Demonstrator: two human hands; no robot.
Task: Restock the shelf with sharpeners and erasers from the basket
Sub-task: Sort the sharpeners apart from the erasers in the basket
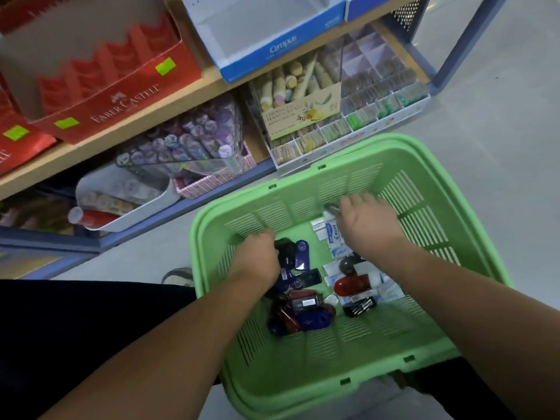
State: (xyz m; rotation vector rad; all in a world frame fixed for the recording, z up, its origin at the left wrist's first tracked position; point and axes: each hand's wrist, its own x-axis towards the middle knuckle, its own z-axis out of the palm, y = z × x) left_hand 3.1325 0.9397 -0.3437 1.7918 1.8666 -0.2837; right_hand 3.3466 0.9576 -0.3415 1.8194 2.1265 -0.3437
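Both hands (257,253) inside green basket (424,165)

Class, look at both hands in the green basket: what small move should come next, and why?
Probably the left hand should close on one dark sharpener and lift it out. It already rests on the sharpener pile in the basket, while the right hand is over the white erasers; whether either hand's grip holds anything cannot be told.

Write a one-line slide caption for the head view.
Both hands, left hand and right hand, reach into a green basket of sharpeners and erasers beside stationery shelves.
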